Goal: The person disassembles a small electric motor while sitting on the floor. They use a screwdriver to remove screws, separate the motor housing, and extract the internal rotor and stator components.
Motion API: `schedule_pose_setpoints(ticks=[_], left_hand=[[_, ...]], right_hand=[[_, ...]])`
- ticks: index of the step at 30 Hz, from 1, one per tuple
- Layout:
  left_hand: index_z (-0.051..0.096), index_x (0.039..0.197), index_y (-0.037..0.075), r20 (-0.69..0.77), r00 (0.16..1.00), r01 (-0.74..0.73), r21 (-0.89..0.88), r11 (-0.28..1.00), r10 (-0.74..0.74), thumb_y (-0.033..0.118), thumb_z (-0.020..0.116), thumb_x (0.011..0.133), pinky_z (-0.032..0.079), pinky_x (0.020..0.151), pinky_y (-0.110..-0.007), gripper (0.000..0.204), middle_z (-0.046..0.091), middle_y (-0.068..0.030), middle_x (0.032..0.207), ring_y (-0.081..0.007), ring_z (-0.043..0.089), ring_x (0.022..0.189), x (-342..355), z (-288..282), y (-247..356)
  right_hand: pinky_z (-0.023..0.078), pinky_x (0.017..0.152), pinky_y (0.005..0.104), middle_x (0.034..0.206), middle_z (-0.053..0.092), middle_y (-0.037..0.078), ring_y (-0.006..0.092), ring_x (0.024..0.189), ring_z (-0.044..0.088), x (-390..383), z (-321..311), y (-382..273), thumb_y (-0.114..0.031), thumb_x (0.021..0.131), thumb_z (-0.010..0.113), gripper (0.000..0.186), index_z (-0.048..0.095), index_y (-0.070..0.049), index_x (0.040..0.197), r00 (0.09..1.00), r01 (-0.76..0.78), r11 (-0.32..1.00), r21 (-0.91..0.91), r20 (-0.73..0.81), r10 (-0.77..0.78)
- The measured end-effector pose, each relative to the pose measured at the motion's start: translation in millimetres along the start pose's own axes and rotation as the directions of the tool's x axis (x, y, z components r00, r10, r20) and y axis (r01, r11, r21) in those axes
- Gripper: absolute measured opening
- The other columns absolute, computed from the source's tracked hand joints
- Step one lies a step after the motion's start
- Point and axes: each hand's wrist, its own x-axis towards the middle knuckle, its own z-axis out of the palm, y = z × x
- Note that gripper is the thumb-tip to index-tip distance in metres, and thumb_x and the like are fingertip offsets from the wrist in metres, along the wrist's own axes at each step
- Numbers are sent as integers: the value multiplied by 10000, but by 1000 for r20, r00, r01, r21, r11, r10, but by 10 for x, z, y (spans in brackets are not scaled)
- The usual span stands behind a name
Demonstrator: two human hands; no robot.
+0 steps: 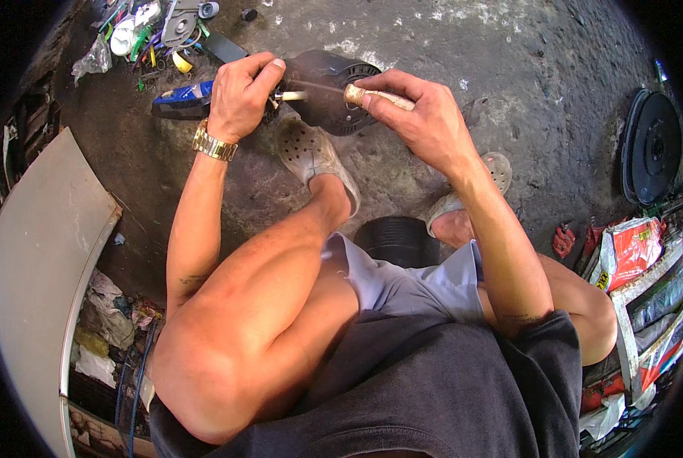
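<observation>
My right hand (pixel 425 114) is closed around the worn, pale handle of a thin-shafted hand tool (pixel 391 98). Its slim metal shaft points left toward my left hand (pixel 240 93); the tip is hard to make out. My left hand's fingers are curled, and what they grip is mostly hidden under them. A short cream-coloured tube (pixel 292 96) sticks out beside that hand. Beneath both hands lies a black plastic housing (pixel 318 70) with round slotted vents. To the left of it, partly under my left wrist, is a blue and black piece (pixel 186 95).
Plastic scraps (pixel 139 34) are heaped at the far left. A pale panel (pixel 47 282) stands along the left. Black round discs (pixel 653 146) lie at the right, above a rack (pixel 628 343) of packages. Under me is a black ribbed round object (pixel 397 240).
</observation>
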Motion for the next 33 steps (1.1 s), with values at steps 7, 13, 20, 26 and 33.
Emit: schedule_pose_setpoints(ticks=[7, 13, 20, 26, 33], left_hand=[[709, 906, -1, -33, 999, 1, -36, 999, -2, 339, 601, 950, 449, 608, -428, 360, 629, -207, 714, -383, 631, 674, -8, 52, 2], [702, 876, -2, -33, 999, 32, -2, 999, -32, 325, 574, 942, 457, 630, -459, 357, 636, -221, 735, -412, 627, 703, -54, 64, 13], [705, 860, -3, -19, 996, 87, -9, 996, -87, 334, 550, 939, 475, 662, -477, 379, 631, -258, 744, -442, 641, 739, -63, 138, 69], [692, 906, -25, -119, 984, 126, -80, 989, -135, 334, 567, 950, 452, 642, -444, 382, 613, -241, 725, -394, 634, 695, -58, 271, 38], [575, 810, -46, -245, 951, 147, -171, 974, -187, 284, 566, 966, 354, 566, -406, 364, 452, -169, 625, -258, 452, 560, -276, 375, 62]], right_hand=[[515, 668, 360, 794, 697, 95, 138, 720, 620, 57, -71, -68, -435, 967, 669, 384, 741, -89, 1118, 946, -277, 942, 188, 228, 232], [463, 530, 351, 684, 594, 78, 192, 605, 616, 163, -49, -105, -414, 993, 640, 314, 723, -130, 1097, 980, 38, 999, -34, 196, -31], [560, 711, 462, 848, 720, 176, 381, 775, 702, 374, -335, -102, -433, 946, 657, 317, 701, -153, 1087, 879, 470, 686, -555, 223, -421], [528, 724, 374, 817, 732, 128, 235, 772, 695, 417, -381, -62, -397, 938, 708, 393, 669, -50, 1119, 996, 58, 991, -125, 74, -49], [504, 722, 327, 858, 716, 76, 146, 776, 622, 423, -315, -65, -415, 987, 686, 403, 665, -31, 1110, 998, 21, 1000, 14, -64, -20]])
